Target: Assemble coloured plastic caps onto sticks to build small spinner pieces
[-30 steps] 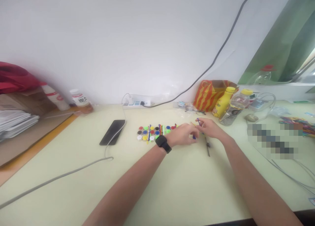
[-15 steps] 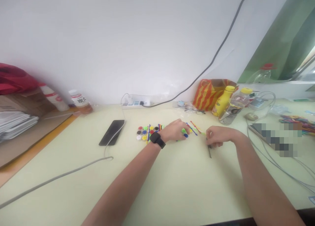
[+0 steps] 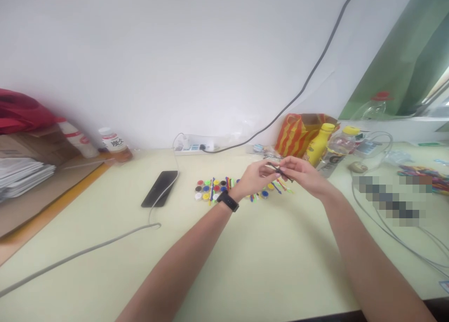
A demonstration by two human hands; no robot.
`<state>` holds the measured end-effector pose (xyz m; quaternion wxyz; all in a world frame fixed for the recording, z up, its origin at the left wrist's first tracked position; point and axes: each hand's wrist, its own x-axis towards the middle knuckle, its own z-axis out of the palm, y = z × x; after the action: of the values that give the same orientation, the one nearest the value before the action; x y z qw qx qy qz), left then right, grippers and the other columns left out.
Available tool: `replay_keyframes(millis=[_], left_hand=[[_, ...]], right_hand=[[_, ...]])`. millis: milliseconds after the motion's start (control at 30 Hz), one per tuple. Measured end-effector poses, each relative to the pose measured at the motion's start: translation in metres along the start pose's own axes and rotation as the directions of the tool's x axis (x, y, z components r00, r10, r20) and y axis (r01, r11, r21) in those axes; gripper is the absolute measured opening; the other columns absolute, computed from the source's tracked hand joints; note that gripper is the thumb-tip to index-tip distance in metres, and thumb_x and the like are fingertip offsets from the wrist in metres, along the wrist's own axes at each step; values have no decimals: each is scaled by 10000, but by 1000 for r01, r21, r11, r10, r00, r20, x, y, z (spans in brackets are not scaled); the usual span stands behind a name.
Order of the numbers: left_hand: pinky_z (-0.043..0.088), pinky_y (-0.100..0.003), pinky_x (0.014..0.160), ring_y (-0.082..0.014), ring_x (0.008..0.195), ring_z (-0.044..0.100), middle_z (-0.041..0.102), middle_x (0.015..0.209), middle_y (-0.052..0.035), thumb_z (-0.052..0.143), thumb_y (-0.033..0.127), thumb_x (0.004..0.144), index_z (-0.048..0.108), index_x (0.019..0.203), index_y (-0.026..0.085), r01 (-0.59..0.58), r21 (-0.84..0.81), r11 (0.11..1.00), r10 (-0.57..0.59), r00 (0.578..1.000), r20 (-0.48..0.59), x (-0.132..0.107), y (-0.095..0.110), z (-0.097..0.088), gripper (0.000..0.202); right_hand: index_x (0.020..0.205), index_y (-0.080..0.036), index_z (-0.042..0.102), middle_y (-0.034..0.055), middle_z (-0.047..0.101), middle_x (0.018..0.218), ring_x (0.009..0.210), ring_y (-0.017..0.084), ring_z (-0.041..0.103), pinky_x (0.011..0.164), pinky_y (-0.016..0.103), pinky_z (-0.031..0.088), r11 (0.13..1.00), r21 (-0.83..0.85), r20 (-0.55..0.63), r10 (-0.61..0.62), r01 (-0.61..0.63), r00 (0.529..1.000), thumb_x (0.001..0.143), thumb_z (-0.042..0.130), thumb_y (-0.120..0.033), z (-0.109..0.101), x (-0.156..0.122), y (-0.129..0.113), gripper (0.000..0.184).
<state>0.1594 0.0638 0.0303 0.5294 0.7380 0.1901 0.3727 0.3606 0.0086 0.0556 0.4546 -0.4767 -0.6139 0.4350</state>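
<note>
Both my hands are raised a little above the pale green desk point(image 3: 252, 256) and meet at a thin black stick point(image 3: 279, 170). My left hand point(image 3: 254, 178), with a black watch on its wrist, pinches one end. My right hand point(image 3: 302, 174) pinches the other end. Below and behind them lie small coloured round caps point(image 3: 210, 189) in rows and several thin coloured sticks point(image 3: 280, 187).
A black phone point(image 3: 160, 188) on a white cable lies to the left, a power strip point(image 3: 194, 147) at the wall. An orange bag point(image 3: 296, 134), a yellow bottle point(image 3: 318, 144) and clear bottles stand at the right. A grey cable point(image 3: 80, 254) crosses the desk's left part.
My right hand picked the black stick up off the desk and lifted it. My left hand left the coloured pieces and rose to take the stick's other end.
</note>
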Motion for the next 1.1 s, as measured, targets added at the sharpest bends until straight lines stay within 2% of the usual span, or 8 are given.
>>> replay_keyframes(millis=[100,200,400,533,733,900,967,1100], left_hand=[[598,-279,725,-207,837,750,768,901,-95,816,383,824,663,1103,144,1,-73,997,-9,994,-108,2,-1,2,398],[588,-252,631,-187,737,730,748,830,-72,839,398,794,689,1044,139,37,-33,999,-42,986,-163,1,1,0,389],[613,-270,678,-179,763,725,725,871,-74,848,368,785,720,1006,130,-80,57,995,89,982,-165,1,7,-5,348],[607,-266,700,-167,806,722,717,1065,-114,818,315,809,730,1079,144,-160,165,973,180,977,-117,1,10,-6,332],[553,-248,716,-130,740,654,715,873,-49,721,244,851,690,941,136,-184,257,949,200,979,-36,-3,11,-1,144],[492,-252,642,-146,686,637,685,757,-21,731,274,819,630,793,161,-130,428,895,99,991,94,-10,6,12,154],[488,-267,677,-165,735,654,704,793,-27,750,257,792,631,770,171,-158,496,854,70,979,191,-14,2,18,149],[487,-308,817,-201,886,673,740,915,-22,731,225,806,713,925,206,-215,553,805,16,940,342,-20,-7,21,123]], right_hand=[[947,-219,643,39,671,890,796,188,615,752,338,512,997,-14,-100,-72,71,992,805,762,-579,13,6,4,405],[901,-215,682,57,685,965,887,213,627,818,354,511,983,-159,-223,-125,90,967,812,750,-572,21,6,0,374],[923,-207,669,39,682,877,762,177,597,736,329,494,994,-68,-114,-91,84,989,825,749,-451,21,1,-10,275],[929,-216,610,3,631,746,702,170,575,684,318,476,998,-42,-39,-50,48,998,823,688,-350,19,-1,-11,188],[884,-219,593,-27,536,705,609,141,466,600,282,402,975,-223,-8,7,-9,1000,849,509,-305,18,0,-8,125],[1009,-196,679,76,675,847,822,254,591,740,342,448,749,-656,-274,-127,-89,953,841,499,-246,-7,14,34,252],[1003,-189,687,121,703,904,881,286,613,753,350,442,650,-747,-273,-111,-138,956,829,525,-223,-18,17,55,240],[916,-205,683,65,684,741,738,239,606,671,315,425,635,-759,-218,-44,-141,975,858,572,-302,-24,16,79,159]])
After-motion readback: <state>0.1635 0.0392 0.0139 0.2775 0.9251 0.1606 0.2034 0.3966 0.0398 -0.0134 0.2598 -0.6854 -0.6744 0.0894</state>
